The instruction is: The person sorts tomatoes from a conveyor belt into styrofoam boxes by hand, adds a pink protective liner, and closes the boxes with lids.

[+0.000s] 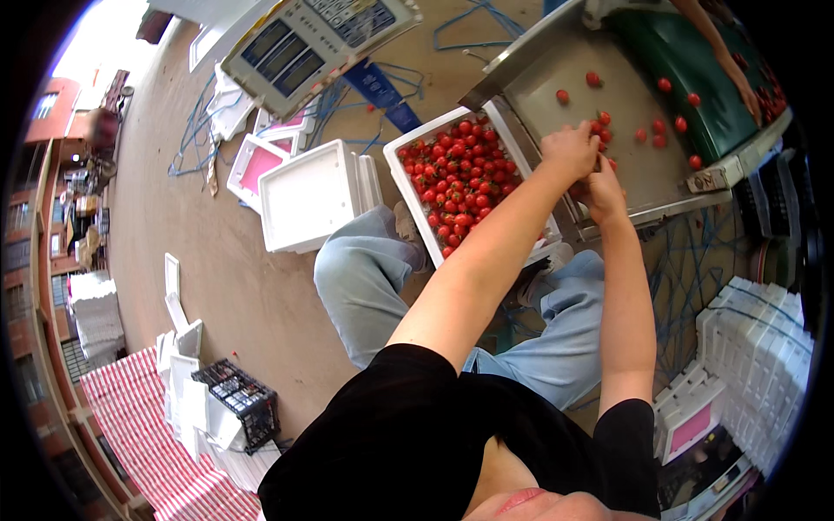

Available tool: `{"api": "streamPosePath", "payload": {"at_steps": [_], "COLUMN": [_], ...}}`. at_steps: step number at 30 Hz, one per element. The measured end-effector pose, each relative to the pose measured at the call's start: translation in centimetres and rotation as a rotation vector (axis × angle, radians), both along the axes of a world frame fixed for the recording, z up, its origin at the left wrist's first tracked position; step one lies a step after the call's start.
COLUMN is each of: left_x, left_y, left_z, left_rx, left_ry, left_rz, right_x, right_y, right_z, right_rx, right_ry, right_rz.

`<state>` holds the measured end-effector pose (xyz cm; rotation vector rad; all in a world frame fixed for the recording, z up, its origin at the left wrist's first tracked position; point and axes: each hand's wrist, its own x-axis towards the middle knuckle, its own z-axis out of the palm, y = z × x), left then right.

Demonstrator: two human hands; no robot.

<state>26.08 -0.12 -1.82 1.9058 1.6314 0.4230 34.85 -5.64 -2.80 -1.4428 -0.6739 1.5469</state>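
Note:
Both my hands are close together over the near end of a metal tray (556,74) with loose cherry tomatoes on it. My left hand (571,149) is closed, its fingers curled beside a few cherry tomatoes (603,132). Just nearer, my right hand (601,193) is closed too, with a bit of red showing by its fingertips. What either hand holds is hidden. Below my left forearm, a white foam box (414,193) full of red cherry tomatoes (460,178) stands against the tray's end, between my knees.
Another person's arm (725,61) reaches over a green sheet (673,82) at the tray's far right. A scale display (300,56) stands beyond the box. Foam lids (308,195) lie to the left; stacked foam boxes (756,356) stand at right. Blue straps (695,269) litter the floor.

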Motion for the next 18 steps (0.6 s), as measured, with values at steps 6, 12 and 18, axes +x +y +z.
{"api": "streamPosePath", "payload": {"at_steps": [6,12,18], "left_x": [2.1,-0.3,-11.8], "left_y": [-0.7,-1.7,-3.0], "left_z": [-0.3,1.5,0.6], "left_rx": [0.075,0.518,0.368], "left_ry": [-0.483,-0.787,-0.963], "left_rz": [0.264,0.487,0.692], "right_x": [-0.2,-4.5,-12.7], "right_y": [0.4,-0.4,-1.5], "right_z": [0.0,3.2,4.0], "right_rx": [0.119,0.346,0.295], "right_ry": [0.359,0.249,0.249], "right_rz": [-0.379,-0.263,0.078]}}
